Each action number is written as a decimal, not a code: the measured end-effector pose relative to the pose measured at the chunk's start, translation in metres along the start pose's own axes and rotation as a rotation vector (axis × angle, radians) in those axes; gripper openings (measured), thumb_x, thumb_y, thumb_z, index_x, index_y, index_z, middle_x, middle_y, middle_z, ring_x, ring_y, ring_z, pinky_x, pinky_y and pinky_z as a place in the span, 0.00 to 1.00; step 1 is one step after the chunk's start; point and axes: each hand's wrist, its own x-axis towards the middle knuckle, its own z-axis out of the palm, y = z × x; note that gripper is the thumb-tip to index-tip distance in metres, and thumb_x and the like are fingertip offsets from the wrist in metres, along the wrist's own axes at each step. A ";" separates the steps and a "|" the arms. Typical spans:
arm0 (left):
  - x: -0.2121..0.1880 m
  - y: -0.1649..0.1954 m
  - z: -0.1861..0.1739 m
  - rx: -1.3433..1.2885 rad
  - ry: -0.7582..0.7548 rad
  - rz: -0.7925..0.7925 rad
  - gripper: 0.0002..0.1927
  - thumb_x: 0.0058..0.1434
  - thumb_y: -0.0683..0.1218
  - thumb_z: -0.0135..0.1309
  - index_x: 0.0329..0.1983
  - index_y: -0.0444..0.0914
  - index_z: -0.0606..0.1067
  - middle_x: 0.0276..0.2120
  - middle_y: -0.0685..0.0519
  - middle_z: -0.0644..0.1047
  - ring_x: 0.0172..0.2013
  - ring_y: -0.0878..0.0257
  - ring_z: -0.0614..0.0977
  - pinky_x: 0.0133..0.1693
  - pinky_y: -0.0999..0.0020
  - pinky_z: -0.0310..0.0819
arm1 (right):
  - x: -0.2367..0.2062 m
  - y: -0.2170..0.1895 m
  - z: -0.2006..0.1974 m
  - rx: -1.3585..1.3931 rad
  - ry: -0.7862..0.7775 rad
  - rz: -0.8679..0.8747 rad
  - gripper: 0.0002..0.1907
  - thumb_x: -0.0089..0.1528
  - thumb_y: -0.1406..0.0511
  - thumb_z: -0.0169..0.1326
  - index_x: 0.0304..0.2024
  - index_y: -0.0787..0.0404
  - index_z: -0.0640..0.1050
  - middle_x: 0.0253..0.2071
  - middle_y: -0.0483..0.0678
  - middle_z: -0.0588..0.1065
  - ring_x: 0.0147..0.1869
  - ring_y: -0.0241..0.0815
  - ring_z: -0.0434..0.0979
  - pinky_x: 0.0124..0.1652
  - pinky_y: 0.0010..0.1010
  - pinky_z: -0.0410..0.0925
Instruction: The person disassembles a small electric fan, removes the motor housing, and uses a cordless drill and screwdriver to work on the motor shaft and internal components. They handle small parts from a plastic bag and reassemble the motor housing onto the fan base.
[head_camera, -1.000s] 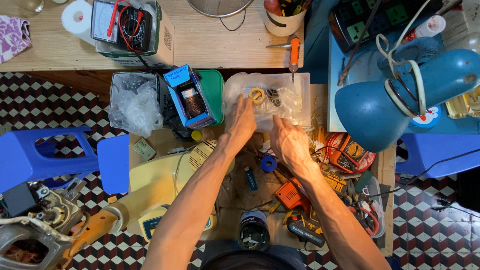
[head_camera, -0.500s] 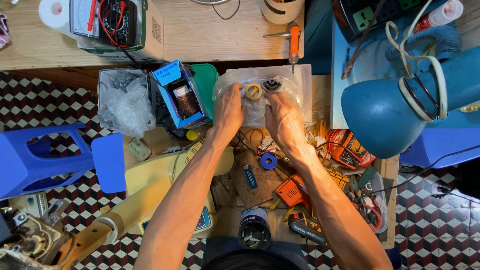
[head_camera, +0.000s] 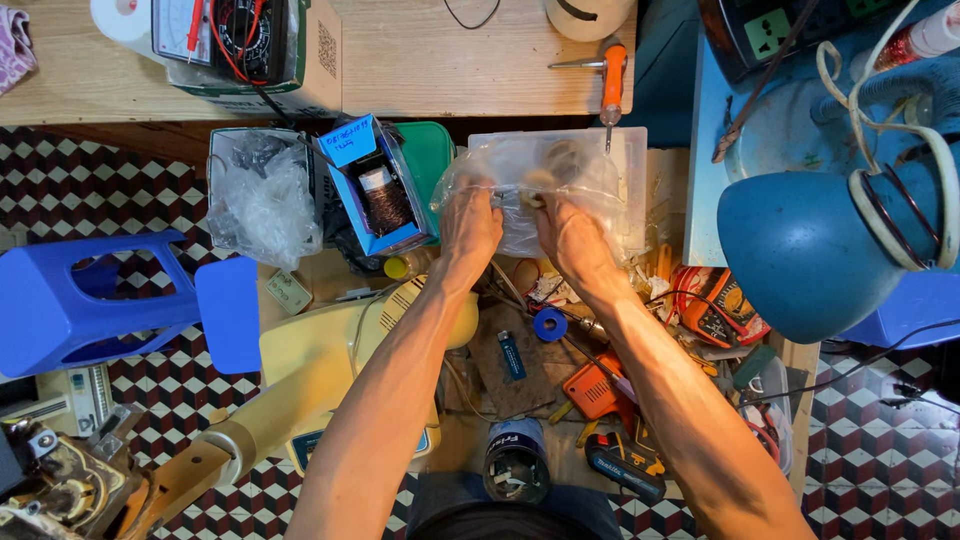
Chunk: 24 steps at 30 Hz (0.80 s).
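Top middle of the frame: both hands are on a clear plastic bag (head_camera: 540, 185), held over a see-through plastic tray (head_camera: 632, 160).
Left hand (head_camera: 470, 225): fingers pinched onto the bag's left side.
Right hand (head_camera: 572, 240): fingers closed on the bag's middle, just beside the left hand, not touching it.
Bag contents: a couple of round ring-shaped bits, too blurry to tell more.
Blue box (head_camera: 372, 185): open cardboard, left of the bag, with a spool of dark wire standing in it.
Grey bin (head_camera: 258, 195): further left, stuffed with crumpled clear plastic.
Can (head_camera: 516, 460): bottom middle, open top, something dull inside.
Edges: wooden shelf (head_camera: 450, 60) runs along the top, with an orange screwdriver (head_camera: 610, 75) poking over its edge right above the tray.
Room: pretty cramped. Blue lamp (head_camera: 810, 250) crowds the right, blue stool (head_camera: 90, 300) the left, and tools and wires fill the space under the forearms.
Floor: checkered tile, showing at both sides.
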 end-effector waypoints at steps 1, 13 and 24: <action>0.001 -0.001 0.001 -0.003 -0.033 -0.041 0.18 0.55 0.37 0.60 0.50 0.36 0.76 0.48 0.37 0.75 0.40 0.45 0.82 0.41 0.54 0.81 | -0.007 0.002 -0.001 0.047 -0.003 -0.026 0.09 0.70 0.67 0.50 0.51 0.61 0.77 0.40 0.60 0.78 0.38 0.53 0.80 0.39 0.42 0.73; 0.002 0.016 -0.003 0.002 0.074 0.092 0.12 0.62 0.40 0.59 0.49 0.34 0.76 0.49 0.38 0.76 0.41 0.38 0.81 0.42 0.45 0.77 | -0.007 0.012 -0.036 -0.067 -0.019 0.017 0.15 0.70 0.68 0.45 0.58 0.59 0.77 0.36 0.58 0.79 0.33 0.43 0.77 0.33 0.36 0.72; 0.016 0.029 0.007 0.196 -0.066 -0.048 0.07 0.61 0.34 0.51 0.40 0.30 0.78 0.38 0.35 0.80 0.39 0.44 0.85 0.38 0.52 0.82 | 0.047 0.008 -0.063 -0.428 0.099 0.072 0.12 0.61 0.60 0.56 0.39 0.61 0.81 0.34 0.62 0.78 0.36 0.65 0.78 0.38 0.52 0.72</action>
